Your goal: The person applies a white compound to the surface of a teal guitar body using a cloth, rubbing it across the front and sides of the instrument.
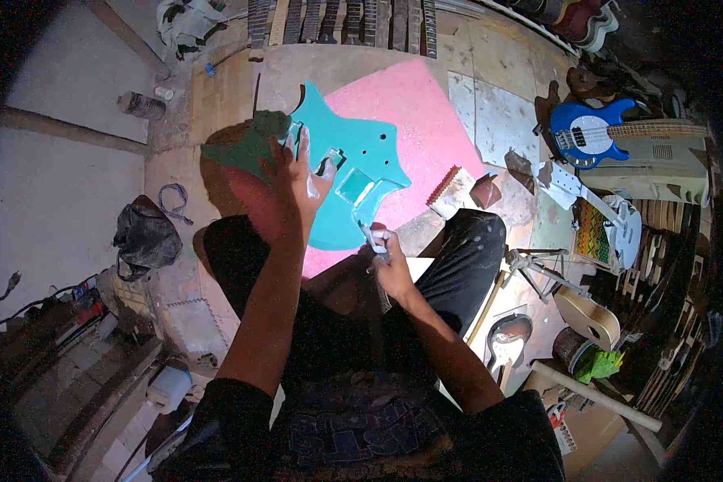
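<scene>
A turquoise electric guitar body with routed cavities and small holes lies across a pink sheet in front of my crossed legs. My left hand, whitened with dust, rests on the body near a cavity, fingers stretched and spread, holding nothing. At the lower edge of the body, my right hand is closed, thumb and fingers drawn together at the rim. Its fingertips look whitish; what lies between them is too small to make out. Pale dust marks the cavity edges and the rim nearby.
A fringed whitish piece lies beside my right knee. Guitar necks line the far edge. To the right are a blue bass guitar, a white guitar and a metal stand. A dark bag sits left.
</scene>
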Demonstrator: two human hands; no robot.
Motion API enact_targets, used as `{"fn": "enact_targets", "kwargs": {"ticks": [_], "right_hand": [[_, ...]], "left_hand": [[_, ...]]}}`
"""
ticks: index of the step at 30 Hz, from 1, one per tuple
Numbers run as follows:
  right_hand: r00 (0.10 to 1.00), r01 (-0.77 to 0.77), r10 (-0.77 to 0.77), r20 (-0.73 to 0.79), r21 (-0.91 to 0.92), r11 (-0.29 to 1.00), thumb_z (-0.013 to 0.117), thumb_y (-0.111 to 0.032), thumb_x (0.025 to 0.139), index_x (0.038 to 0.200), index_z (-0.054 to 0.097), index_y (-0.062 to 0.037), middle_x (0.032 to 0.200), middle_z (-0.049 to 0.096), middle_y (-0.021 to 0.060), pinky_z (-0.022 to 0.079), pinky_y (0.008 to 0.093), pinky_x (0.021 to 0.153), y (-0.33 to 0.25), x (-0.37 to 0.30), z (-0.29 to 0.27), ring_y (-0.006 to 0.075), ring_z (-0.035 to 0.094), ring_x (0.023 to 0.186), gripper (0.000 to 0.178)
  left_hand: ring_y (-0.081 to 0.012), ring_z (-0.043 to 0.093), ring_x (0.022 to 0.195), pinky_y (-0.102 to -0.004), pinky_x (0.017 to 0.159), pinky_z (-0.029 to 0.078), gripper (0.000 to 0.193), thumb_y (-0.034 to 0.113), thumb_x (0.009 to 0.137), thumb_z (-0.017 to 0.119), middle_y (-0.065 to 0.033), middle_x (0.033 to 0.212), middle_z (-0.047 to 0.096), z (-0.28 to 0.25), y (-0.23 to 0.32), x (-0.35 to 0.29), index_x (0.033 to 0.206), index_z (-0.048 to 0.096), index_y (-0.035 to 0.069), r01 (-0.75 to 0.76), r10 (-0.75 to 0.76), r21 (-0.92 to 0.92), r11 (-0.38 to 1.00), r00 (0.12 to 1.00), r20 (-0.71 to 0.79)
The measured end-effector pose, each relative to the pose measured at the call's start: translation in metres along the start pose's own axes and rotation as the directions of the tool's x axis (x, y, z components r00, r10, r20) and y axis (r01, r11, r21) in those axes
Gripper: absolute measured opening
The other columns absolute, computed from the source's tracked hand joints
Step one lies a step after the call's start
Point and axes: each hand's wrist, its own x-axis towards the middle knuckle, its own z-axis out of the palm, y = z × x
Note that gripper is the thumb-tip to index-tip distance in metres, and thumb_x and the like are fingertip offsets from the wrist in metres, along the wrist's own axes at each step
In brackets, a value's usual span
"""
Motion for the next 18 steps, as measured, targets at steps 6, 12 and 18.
{"fn": "enact_targets", "kwargs": {"ticks": [6, 12, 18], "right_hand": [[0.997, 0.056, -0.058, 0.042, 0.047, 0.997, 0.041, 0.017, 0.088, 0.139, 0.040, -0.0057, 0.123, 0.059, 0.0107, 0.054, 0.0307, 0.081, 0.016, 0.023, 0.002, 0.0156, 0.061, 0.102, 0.056], [0.994, 0.110, -0.109, 0.026, -0.061, 0.992, 0.041, 0.016, 0.089, 0.140, 0.038, -0.0066, 0.120, 0.059, 0.0113, 0.056, 0.0332, 0.073, 0.022, 0.002, -0.001, 0.0167, 0.061, 0.097, 0.055], [0.998, 0.068, -0.066, 0.019, -0.120, 0.990, 0.044, 0.013, 0.090, 0.138, 0.042, -0.0108, 0.109, 0.062, 0.0107, 0.055, 0.0338, 0.074, 0.007, 0.008, -0.004, 0.0168, 0.062, 0.088, 0.054]], "left_hand": [[-0.0483, 0.033, 0.149, -0.0748, 0.117, 0.020, 0.079, 0.047, 0.088, 0.072, -0.0216, 0.152, 0.050, -0.037, 0.030, 0.004, 0.156, 0.044, 0.017, -0.057, 0.063, 0.145, 0.988, 0.997, -0.037], [-0.0443, 0.034, 0.149, -0.0738, 0.115, 0.023, 0.083, 0.053, 0.089, 0.069, -0.0193, 0.150, 0.052, -0.023, 0.019, 0.006, 0.159, 0.040, 0.020, 0.030, -0.061, 0.207, 0.978, 0.987, 0.147], [-0.0379, 0.039, 0.148, -0.0698, 0.113, 0.029, 0.081, 0.055, 0.085, 0.073, -0.0168, 0.147, 0.054, 0.023, -0.015, -0.006, 0.154, 0.049, 0.019, -0.075, 0.092, 0.201, 0.977, 0.993, -0.075]]}}
